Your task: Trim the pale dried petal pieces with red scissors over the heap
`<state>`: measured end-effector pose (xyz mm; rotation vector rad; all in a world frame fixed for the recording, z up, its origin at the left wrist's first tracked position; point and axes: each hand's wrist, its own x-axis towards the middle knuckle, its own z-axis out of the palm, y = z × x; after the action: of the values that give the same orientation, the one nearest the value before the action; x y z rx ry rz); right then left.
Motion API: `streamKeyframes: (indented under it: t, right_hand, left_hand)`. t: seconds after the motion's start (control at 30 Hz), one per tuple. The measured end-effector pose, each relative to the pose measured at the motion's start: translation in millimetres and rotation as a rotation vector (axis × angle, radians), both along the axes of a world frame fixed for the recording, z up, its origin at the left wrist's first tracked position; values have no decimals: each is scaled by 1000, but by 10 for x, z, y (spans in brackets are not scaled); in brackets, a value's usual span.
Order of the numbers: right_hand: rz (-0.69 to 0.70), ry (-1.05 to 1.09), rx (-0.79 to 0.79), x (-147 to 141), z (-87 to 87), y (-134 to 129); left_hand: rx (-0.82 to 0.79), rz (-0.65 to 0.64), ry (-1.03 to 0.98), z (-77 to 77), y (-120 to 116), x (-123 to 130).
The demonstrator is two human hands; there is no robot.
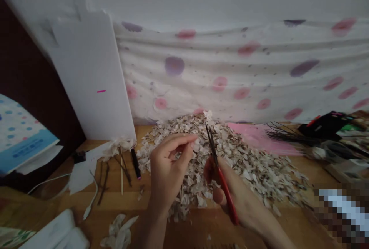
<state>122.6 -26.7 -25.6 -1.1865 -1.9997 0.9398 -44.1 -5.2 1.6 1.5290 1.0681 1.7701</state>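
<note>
My right hand [230, 187] is wrapped around the red handles of a pair of scissors [226, 193]. Their dark, narrow blades point up and away, close together. Left of the blades, my left hand [170, 164] has thumb and index fingertip pinched together. Whatever lies between those fingertips is too small to make out against the pale background. Both hands are over a large heap of whitish, brown-edged petal-like scraps [253, 176] on the wooden table [198, 228]. A single white scrap [208, 115] shows at the top of the heap, beyond the scissor tips.
A white board [89, 76] leans at the left, beside a flowered cloth [201, 60]. Thin sticks [103, 183], a black marker [135, 163] and a white cable [91, 201] lie left. Crumpled pale pieces [119, 231] are in front. Right are a pink sheet [253, 135] and dark wires [284, 133].
</note>
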Motion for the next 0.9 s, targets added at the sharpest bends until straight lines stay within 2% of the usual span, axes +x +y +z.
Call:
streamKeyframes:
  t: [0.3,0.43,0.6,0.73,0.9]
  right_hand:
    - [-118,-350,-17,-128,-5,-67]
    - [-115,-396,21,-117,2,-54]
    - [-153,-474,17,-98,15,-52]
    - [-178,-485,6,-88,28,-55]
    - [-142,-426,-10,-46,34,-53]
  left_hand:
    - [-16,46,-70,6,-29,-18]
    - [-19,89,-62,1,-31,-14]
    - [-111,78,-89,2,-14,-22]
    - [-195,23,-55,14,-8,-40]
    - [-248,-50,-27,18,-1,-63]
